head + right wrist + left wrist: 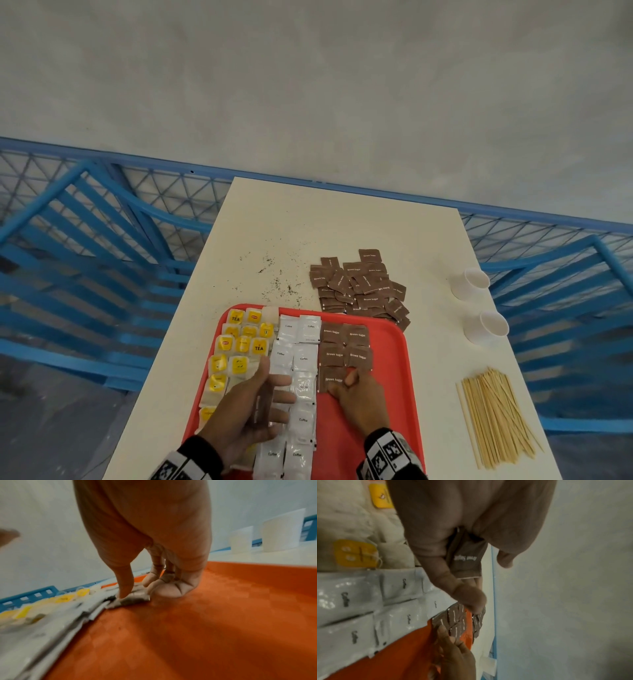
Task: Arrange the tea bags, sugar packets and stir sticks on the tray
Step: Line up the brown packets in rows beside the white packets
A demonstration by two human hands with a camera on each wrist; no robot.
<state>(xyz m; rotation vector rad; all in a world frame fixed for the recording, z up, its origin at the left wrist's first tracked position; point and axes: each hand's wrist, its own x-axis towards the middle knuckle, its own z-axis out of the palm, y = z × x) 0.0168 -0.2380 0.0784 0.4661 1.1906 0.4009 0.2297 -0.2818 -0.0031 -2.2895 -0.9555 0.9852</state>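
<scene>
Head view showed the red tray (394,349) at the near edge of the bench (342,222), filled column by column: yellow-tagged tea bags (239,346) on the left, white coffee sachets (301,370) in the middle, brown sugar packets (344,346) begun on the right.

The left hand (251,411) hovered over the tea and coffee columns, and the left wrist view showed its fingers (436,563) curled round a spare brown sugar packet (467,559). The right hand (359,397) was low on the tray, thumb and fingers (125,582) pinching the packet being set down (133,597) at the foot of the brown column, right beside the coffee row.

The likeliest slip, as I judged it, was that sliding this packet into line would nudge the glossy coffee sachets (they overlapped loosely and looked slippery) or skew the brown packets already placed. The hovering left hand could also brush the light tea bags out of their rows.

Farther right, the loose heap of sugar packets (359,287) lay just past the tray's far rim, two white paper cups (479,301) stood near the bench's right edge, and the wooden stir sticks (496,418) lay in a fan, not yet on the tray.

Dark crumbs (277,281) speckled the cream bench. Blue railings (102,240) flanked it on both sides, against a pale grey wall (308,85).
</scene>
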